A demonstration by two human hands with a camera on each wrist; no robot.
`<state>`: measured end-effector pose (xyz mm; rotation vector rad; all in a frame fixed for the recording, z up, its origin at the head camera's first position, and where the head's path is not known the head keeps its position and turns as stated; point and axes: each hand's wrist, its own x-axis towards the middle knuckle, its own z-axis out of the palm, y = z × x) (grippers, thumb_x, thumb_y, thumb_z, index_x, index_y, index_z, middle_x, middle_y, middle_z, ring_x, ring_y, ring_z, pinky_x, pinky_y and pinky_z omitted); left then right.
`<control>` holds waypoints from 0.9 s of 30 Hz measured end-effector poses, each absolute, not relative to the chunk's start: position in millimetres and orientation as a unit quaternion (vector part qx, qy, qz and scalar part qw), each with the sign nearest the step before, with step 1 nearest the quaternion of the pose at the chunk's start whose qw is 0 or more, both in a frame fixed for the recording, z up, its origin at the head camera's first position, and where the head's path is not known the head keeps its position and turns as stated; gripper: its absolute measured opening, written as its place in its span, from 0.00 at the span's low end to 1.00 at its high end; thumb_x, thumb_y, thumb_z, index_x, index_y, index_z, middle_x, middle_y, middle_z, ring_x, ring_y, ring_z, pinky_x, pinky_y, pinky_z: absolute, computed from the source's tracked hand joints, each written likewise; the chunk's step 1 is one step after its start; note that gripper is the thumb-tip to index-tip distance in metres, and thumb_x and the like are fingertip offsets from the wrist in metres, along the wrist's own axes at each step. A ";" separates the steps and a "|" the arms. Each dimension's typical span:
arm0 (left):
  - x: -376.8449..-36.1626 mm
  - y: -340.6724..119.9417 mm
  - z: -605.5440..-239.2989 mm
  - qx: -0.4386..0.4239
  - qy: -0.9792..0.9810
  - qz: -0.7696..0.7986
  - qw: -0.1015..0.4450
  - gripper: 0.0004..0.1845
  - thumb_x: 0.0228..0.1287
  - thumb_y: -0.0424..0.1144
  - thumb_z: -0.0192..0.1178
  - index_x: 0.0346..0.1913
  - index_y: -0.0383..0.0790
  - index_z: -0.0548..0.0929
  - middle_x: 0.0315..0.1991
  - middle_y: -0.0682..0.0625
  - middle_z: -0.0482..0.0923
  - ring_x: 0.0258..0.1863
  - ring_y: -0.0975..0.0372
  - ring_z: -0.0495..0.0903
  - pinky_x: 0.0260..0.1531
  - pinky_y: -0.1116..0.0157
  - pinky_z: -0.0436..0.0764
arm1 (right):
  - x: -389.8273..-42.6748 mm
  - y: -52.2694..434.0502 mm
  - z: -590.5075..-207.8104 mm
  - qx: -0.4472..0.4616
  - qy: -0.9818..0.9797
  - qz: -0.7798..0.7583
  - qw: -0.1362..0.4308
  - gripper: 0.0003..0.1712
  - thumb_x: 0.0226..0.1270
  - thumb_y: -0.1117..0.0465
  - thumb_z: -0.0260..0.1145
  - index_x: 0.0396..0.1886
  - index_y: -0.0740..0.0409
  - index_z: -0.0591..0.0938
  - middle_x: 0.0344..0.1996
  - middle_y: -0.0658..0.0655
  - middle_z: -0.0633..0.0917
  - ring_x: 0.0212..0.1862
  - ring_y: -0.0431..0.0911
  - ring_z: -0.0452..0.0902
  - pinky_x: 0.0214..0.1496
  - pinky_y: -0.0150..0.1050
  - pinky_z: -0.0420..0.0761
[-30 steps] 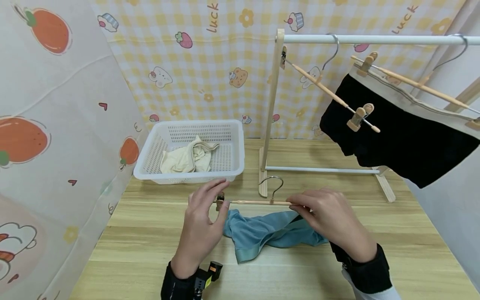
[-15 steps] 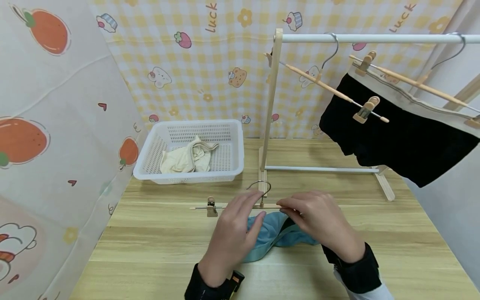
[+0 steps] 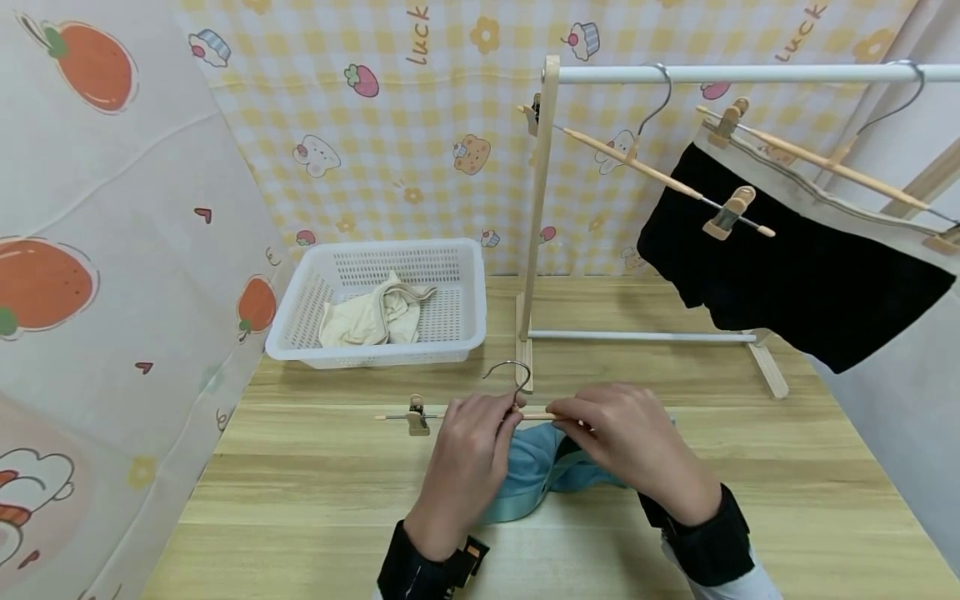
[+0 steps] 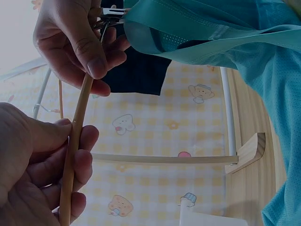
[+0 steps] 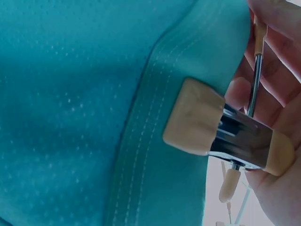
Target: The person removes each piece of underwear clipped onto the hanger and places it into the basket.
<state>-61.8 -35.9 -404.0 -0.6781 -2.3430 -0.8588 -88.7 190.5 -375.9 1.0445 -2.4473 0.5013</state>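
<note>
Left hand [image 3: 468,462] grips the wooden bar of the hanger [image 3: 536,416] by its hook [image 3: 522,377]; right hand [image 3: 630,437] pinches the bar farther right. Hanger's over the table [image 3: 300,508], nearer than the basket [image 3: 375,358]. Teal garment [image 3: 528,475] has its band in the right clip [image 5: 195,117] (left clip [image 3: 417,416] sits beyond the left hand).

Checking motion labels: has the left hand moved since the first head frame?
Yes, rightward. In the head view, the left hand has shifted: its fingers fell short of the right rim of the white basket, now they reach past it.
</note>
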 end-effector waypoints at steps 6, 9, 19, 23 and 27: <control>-63.9 -37.5 -405.6 -0.250 -0.867 -0.320 0.287 0.05 0.74 0.31 0.68 0.49 0.38 0.89 0.44 0.50 0.90 0.46 0.60 0.88 0.44 0.60 0.79 | -88.5 194.4 -372.6 0.371 -0.884 0.201 0.201 0.10 0.60 0.63 0.84 0.41 0.52 0.94 0.33 0.46 0.93 0.32 0.35 0.87 0.33 0.34 0.85; -65.0 -39.7 -406.3 -0.245 -0.865 -0.327 0.292 0.05 0.74 0.31 0.68 0.48 0.38 0.89 0.43 0.51 0.90 0.46 0.59 0.89 0.45 0.59 0.80 | -87.2 199.3 -369.4 0.362 -0.883 0.222 0.200 0.11 0.60 0.65 0.83 0.42 0.51 0.93 0.35 0.46 0.93 0.34 0.35 0.87 0.34 0.33 0.87; -70.5 -49.6 -408.4 -0.229 -0.857 -0.342 0.309 0.04 0.71 0.28 0.69 0.46 0.36 0.88 0.41 0.50 0.91 0.43 0.57 0.89 0.42 0.60 0.78 | -86.0 223.4 -364.0 0.303 -0.901 0.236 0.201 0.20 0.61 0.64 0.83 0.54 0.52 0.91 0.47 0.50 0.93 0.44 0.43 0.91 0.40 0.41 0.90; -71.9 -52.4 -408.7 -0.225 -0.855 -0.346 0.314 0.04 0.71 0.28 0.69 0.45 0.36 0.88 0.41 0.50 0.91 0.41 0.57 0.88 0.41 0.60 0.77 | -86.6 230.4 -367.0 0.287 -0.906 0.248 0.187 0.24 0.62 0.62 0.83 0.58 0.53 0.89 0.52 0.51 0.92 0.51 0.45 0.91 0.45 0.44 0.91; -71.5 -54.1 -408.7 -0.220 -0.855 -0.354 0.307 0.04 0.73 0.29 0.68 0.46 0.37 0.88 0.41 0.50 0.91 0.41 0.58 0.87 0.42 0.60 0.78 | -88.7 234.4 -371.7 0.284 -0.901 0.274 0.181 0.27 0.62 0.65 0.83 0.61 0.52 0.88 0.54 0.50 0.92 0.51 0.45 0.90 0.48 0.44 0.90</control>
